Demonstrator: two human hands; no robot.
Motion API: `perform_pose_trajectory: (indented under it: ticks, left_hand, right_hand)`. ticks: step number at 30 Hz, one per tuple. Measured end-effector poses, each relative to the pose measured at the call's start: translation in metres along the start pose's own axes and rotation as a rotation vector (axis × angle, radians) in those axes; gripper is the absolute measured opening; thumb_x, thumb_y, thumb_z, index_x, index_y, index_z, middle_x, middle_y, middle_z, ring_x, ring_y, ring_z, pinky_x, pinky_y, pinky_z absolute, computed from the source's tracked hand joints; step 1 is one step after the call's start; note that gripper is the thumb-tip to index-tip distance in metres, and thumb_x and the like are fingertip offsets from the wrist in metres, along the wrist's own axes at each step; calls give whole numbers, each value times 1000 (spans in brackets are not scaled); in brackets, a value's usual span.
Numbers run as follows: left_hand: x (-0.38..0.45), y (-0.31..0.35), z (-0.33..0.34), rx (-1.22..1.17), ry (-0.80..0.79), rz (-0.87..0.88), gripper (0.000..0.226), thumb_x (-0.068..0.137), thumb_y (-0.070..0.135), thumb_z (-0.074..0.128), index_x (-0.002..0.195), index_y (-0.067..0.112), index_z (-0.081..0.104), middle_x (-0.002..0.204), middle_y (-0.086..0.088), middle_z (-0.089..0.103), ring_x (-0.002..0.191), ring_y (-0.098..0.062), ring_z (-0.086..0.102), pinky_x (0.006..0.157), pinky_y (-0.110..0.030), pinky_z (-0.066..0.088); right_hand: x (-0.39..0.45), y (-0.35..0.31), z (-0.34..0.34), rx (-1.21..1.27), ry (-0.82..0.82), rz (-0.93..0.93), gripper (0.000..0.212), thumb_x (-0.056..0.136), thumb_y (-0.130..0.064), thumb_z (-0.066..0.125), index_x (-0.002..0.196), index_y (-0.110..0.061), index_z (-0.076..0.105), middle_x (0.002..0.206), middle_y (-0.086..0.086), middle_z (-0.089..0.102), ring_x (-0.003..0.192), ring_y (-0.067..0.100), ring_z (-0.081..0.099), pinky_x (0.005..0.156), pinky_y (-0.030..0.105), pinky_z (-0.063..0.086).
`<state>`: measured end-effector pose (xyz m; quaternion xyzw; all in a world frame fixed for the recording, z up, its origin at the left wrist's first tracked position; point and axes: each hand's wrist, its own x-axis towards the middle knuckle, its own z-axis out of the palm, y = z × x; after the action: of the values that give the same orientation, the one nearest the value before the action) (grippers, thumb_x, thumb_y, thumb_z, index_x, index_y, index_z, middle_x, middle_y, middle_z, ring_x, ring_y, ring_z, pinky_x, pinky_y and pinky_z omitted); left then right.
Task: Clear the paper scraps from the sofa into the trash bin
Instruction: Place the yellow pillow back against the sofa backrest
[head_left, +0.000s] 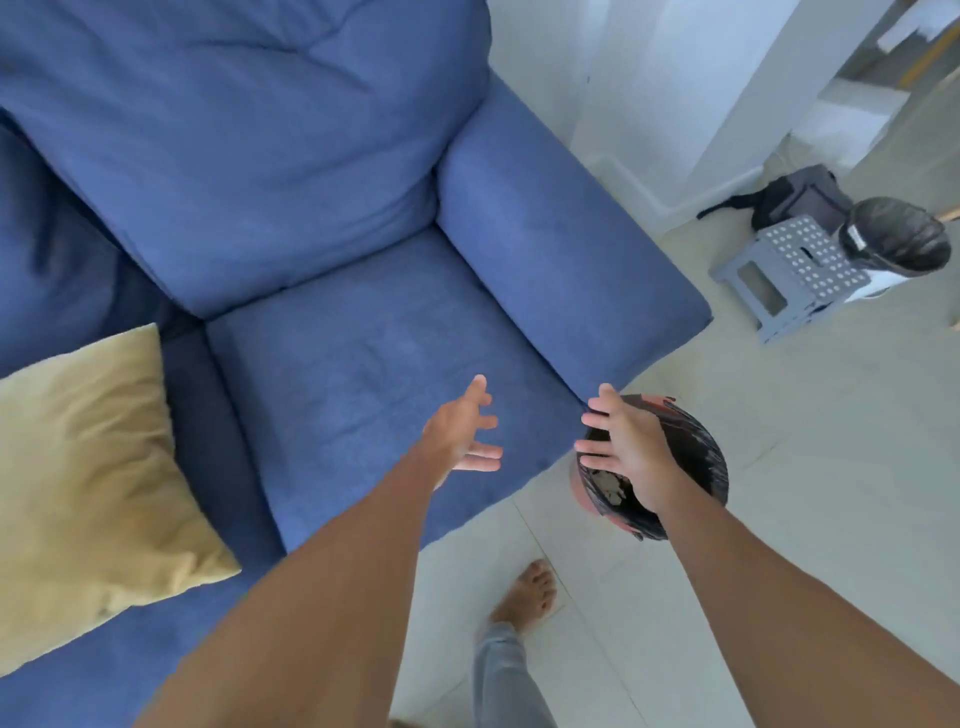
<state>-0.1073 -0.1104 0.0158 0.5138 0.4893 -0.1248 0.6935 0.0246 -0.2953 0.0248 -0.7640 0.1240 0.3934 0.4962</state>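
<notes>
A blue sofa (363, 322) fills the left and middle of the view; I see no paper scraps on its seat cushion. A pink trash bin (696, 447) lined with a black bag stands on the floor at the seat's front right corner, with pale paper scraps (609, 486) inside it. My right hand (631, 447) hovers over the bin's opening, fingers spread, holding nothing. My left hand (465, 431) is stretched over the front of the seat cushion, fingers apart and empty.
A yellow cushion (88, 483) lies on the sofa's left seat. On the tiled floor at the right stand a grey step stool (795, 275), a second bin with a black bag (893, 239) and a dark bag (800, 195). My bare foot (530, 592) is beside the sofa.
</notes>
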Motion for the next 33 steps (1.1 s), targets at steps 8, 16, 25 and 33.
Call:
perform_pose_trajectory:
  ticks: [8,16,25,33]
  left_hand:
    - [-106,-11,-206,-143,218,61,78,103,78,29,159,27,49,152,-5,62,122,-36,68,108,-49,55]
    - [-186,-66,-389,-253,464,49,81,105,76,19,159,23,47,158,-10,57,133,-38,59,113,-50,42]
    - [-235,-154,-537,-340,722,-84,75,105,72,39,162,24,46,159,-5,56,141,-35,54,120,-50,37]
    - [-193,-212,-636,-194,737,-250,38,104,67,46,103,30,55,99,6,50,111,-23,47,107,-40,38]
  right_hand:
    - [-90,-36,170,-180,-194,-147,41,104,-55,57,122,-21,71,122,3,75,95,21,76,75,36,63]
    - [-139,-35,338,-388,-504,-119,66,103,-65,53,150,-19,57,128,0,69,111,22,70,87,39,59]
    - [-143,-28,474,-566,-678,-11,83,95,-71,61,160,-21,45,143,6,57,123,28,57,105,51,54]
    - [-120,1,558,-626,-620,118,78,90,-73,66,152,-27,55,153,1,60,137,31,57,113,58,48]
